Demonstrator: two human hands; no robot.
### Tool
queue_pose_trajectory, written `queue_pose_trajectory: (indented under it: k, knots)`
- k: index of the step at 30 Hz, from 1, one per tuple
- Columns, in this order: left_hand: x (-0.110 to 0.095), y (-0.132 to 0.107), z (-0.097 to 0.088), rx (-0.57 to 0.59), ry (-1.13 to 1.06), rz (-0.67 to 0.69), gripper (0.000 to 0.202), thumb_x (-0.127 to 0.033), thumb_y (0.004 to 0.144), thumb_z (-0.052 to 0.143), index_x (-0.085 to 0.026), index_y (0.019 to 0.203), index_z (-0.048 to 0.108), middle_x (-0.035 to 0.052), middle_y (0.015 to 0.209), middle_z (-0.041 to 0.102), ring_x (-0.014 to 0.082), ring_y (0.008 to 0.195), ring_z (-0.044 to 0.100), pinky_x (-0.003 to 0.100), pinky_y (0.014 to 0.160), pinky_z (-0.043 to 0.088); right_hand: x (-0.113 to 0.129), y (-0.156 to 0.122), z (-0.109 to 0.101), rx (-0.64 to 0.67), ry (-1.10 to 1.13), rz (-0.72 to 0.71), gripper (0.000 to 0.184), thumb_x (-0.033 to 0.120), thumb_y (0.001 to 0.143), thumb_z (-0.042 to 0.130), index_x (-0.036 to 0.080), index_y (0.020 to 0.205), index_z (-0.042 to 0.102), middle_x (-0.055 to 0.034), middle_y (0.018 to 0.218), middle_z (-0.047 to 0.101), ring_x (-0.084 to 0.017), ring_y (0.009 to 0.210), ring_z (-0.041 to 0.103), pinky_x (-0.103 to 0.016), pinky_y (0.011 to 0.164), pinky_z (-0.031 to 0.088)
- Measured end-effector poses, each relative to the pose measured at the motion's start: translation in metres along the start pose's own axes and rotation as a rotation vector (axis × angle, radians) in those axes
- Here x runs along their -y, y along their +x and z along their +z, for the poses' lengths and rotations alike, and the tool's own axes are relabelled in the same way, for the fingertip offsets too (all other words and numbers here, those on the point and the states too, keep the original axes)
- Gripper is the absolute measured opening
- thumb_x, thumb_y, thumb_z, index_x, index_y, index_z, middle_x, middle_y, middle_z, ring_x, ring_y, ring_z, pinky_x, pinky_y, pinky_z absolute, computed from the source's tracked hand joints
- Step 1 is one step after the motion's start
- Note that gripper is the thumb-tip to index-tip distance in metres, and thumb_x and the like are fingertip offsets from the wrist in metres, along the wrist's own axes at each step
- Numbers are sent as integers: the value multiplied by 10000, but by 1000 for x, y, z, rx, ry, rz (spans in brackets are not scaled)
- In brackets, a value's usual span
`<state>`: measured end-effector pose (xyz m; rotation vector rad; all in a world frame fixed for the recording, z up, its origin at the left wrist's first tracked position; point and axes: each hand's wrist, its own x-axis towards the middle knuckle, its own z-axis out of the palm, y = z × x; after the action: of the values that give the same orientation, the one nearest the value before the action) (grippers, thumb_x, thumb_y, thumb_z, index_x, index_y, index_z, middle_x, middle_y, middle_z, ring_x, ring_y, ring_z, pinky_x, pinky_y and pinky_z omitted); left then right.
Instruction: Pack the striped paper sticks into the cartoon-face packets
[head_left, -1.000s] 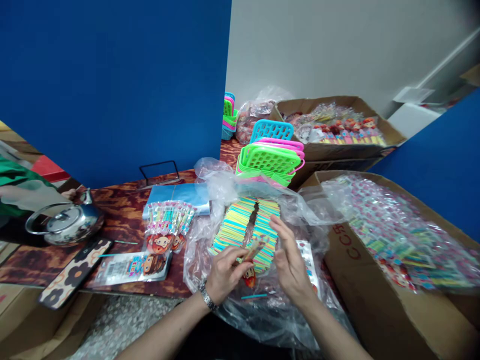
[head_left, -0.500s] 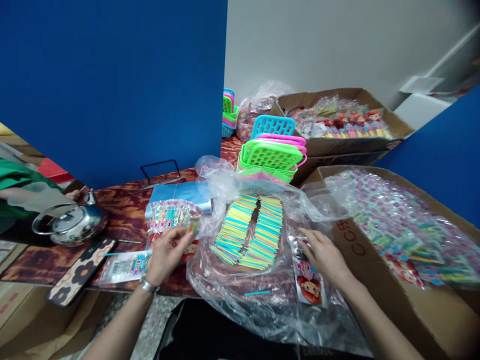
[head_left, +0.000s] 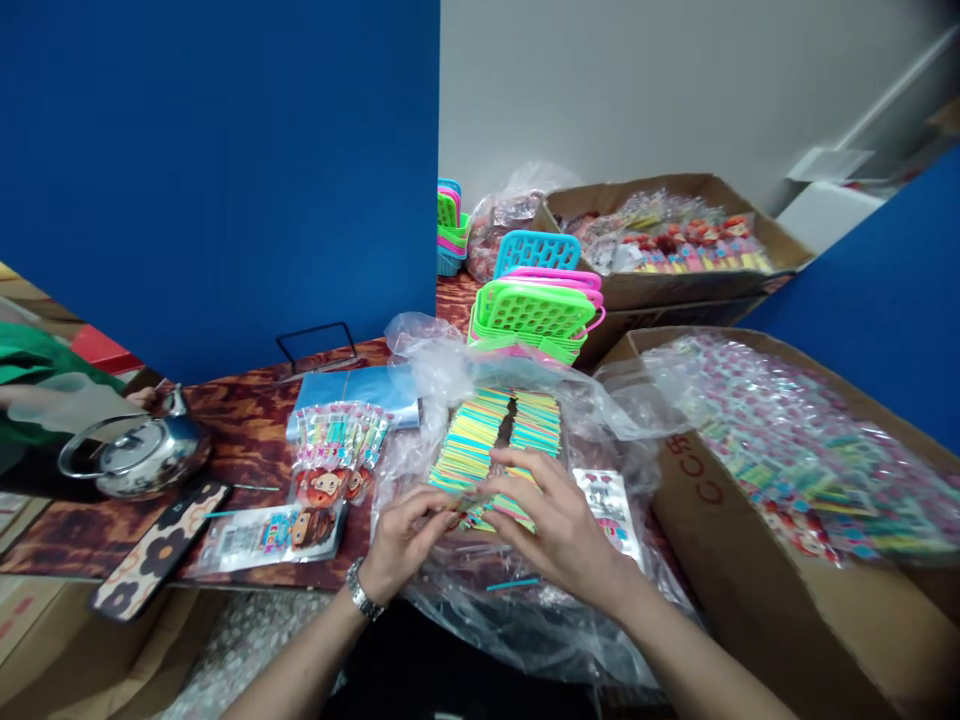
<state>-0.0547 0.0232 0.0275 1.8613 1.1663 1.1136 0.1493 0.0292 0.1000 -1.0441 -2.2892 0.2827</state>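
My left hand, with a watch on the wrist, is closed in a pinch at the near left edge of the coloured sticks. What its fingertips hold is too small and blurred to make out. My right hand reaches over the sticks with its fingers apart, the fingertips close to those of my left hand. Thin yellow, blue and green sticks lie in two rows on a clear plastic bag. Partly behind my right forearm lies a printed packet. One loose blue stick rests nearer to me.
Filled packets and flat printed packets lie left, near a flowered case and a kettle. Stacked plastic baskets stand behind the sticks. A carton of packets stands right. Another person's sleeve shows left.
My left hand has moved right from the packets to the sticks. My right hand has left the printed packet and moved left over the sticks.
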Motion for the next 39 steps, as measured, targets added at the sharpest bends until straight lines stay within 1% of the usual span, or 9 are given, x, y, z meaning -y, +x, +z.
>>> queue_pose_trajectory:
  k: [10, 14, 18, 21, 25, 29, 33, 36, 39]
  knots:
    - [-3, -3, -2, 10, 68, -5, 147, -238, 832, 516, -179, 829, 651, 67, 779, 682, 168, 742, 626, 275, 683, 494, -2, -2, 11, 33, 75, 10, 283, 250, 827, 526, 269, 1108, 556, -72, 1192, 552, -226, 1079, 518, -429, 902, 430]
    - [17, 3, -45, -161, 240, -166, 185, -315, 822, 517, -183, 805, 645, 57, 815, 676, 176, 766, 625, 276, 704, 487, -47, -22, -3, -49, 74, 246, 354, 304, 851, 466, 259, 1202, 480, -69, 1126, 590, -215, 1030, 560, -365, 854, 466]
    - [58, 14, -104, -341, 566, -243, 271, -405, 776, 520, -168, 729, 643, 105, 974, 645, 247, 943, 583, 388, 880, 417, -121, -62, -11, 118, -200, 434, 336, 359, 831, 452, 198, 1105, 561, -115, 1062, 613, -255, 952, 586, -395, 822, 463]
    - [84, 22, -125, -311, 778, -332, 366, -443, 750, 482, -131, 861, 637, 162, 1059, 605, 309, 1056, 521, 447, 930, 366, -157, -91, -10, 239, -328, 507, 343, 339, 791, 490, 172, 1075, 585, -142, 1059, 617, -268, 974, 577, -398, 843, 448]
    - [95, 26, -126, -266, 860, -450, 559, -475, 758, 430, -66, 1128, 521, 201, 1125, 564, 335, 1089, 491, 445, 906, 384, -170, -104, -5, 313, -339, 551, 288, 292, 755, 545, 189, 1018, 600, -109, 1010, 620, -222, 914, 594, -320, 797, 456]
    - [93, 25, -126, -233, 869, -466, 552, -476, 765, 425, -79, 1137, 519, 196, 1098, 584, 341, 1052, 522, 437, 869, 412, -169, -97, -4, 300, -354, 562, 145, 292, 786, 508, 212, 865, 600, -46, 854, 598, -165, 755, 596, -263, 674, 456]
    - [92, 26, -132, -189, 860, -467, 537, -480, 759, 449, -91, 1119, 535, 190, 1070, 601, 350, 1018, 545, 450, 844, 427, -172, -94, -3, 297, -371, 537, 163, 279, 836, 436, 223, 837, 589, -42, 828, 619, -164, 741, 596, -257, 645, 446]
    - [82, 30, -132, -328, 886, -371, 537, -453, 769, 465, -62, 1132, 521, 214, 1139, 562, 356, 1104, 487, 468, 933, 367, -175, -96, -7, 290, -397, 529, 237, 248, 855, 400, 229, 1011, 578, -74, 921, 657, -201, 817, 613, -293, 681, 453]
    - [55, 32, -112, -512, 839, -226, 534, -416, 799, 470, -67, 1203, 461, 209, 1259, 477, 331, 1219, 378, 458, 1023, 272, -164, -91, -20, 246, -399, 509, 285, 225, 845, 413, 251, 1085, 566, -73, 965, 672, -217, 839, 623, -313, 696, 465]
